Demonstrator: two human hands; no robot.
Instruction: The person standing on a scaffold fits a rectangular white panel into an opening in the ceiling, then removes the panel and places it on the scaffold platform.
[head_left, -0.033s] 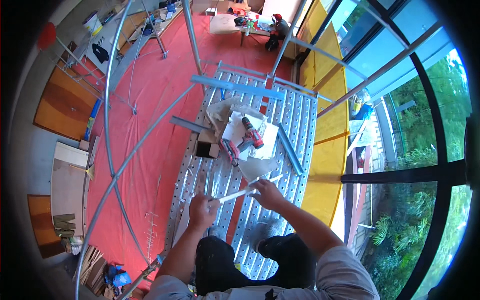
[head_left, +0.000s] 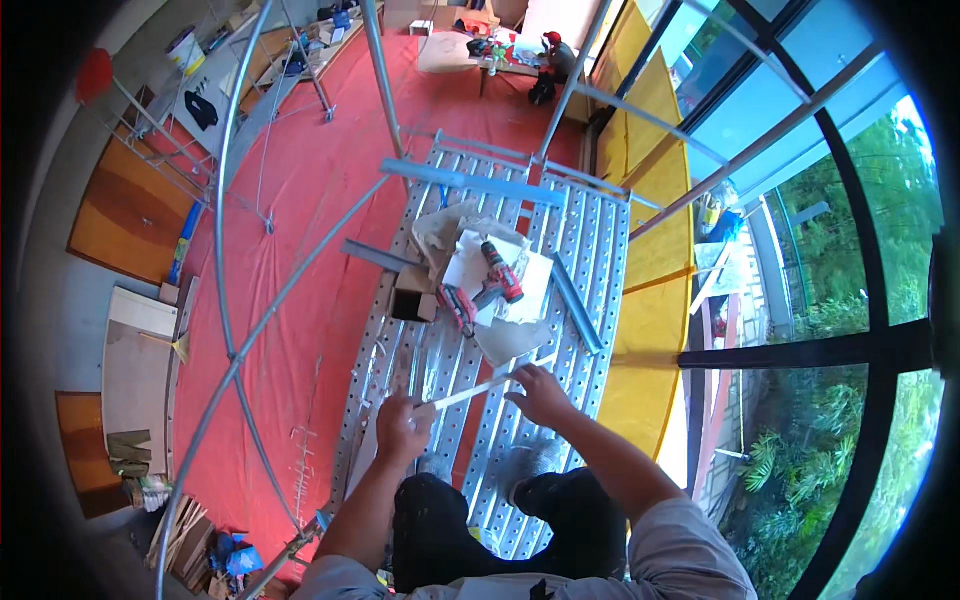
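A thin white strip (head_left: pixel 468 394) slants between my two hands, above the platform and in front of my knees. My left hand (head_left: pixel 403 430) is closed on its near left end. Further along, the thumb and fingers of my right hand (head_left: pixel 543 398) pinch it, and its far tip sticks out past them. Beyond the strip lies a red and black cordless drill (head_left: pixel 503 273) on white board pieces (head_left: pixel 537 285). Left of the drill is another red tool (head_left: pixel 460 308), its kind unclear. An open cardboard box (head_left: pixel 412 303) stands beside that tool.
I am on a perforated metal scaffold platform (head_left: pixel 590 225). Metal channels lie on it, one at right (head_left: pixel 575 305), one across the far end (head_left: pixel 475 181). Scaffold poles (head_left: pixel 295 277) cross at left above red floor sheeting (head_left: pixel 330 190). A person (head_left: pixel 558 60) is at a far table.
My right hand has shifted slightly right and nearer along the strip. My left hand keeps its hold, and the view has moved a little.
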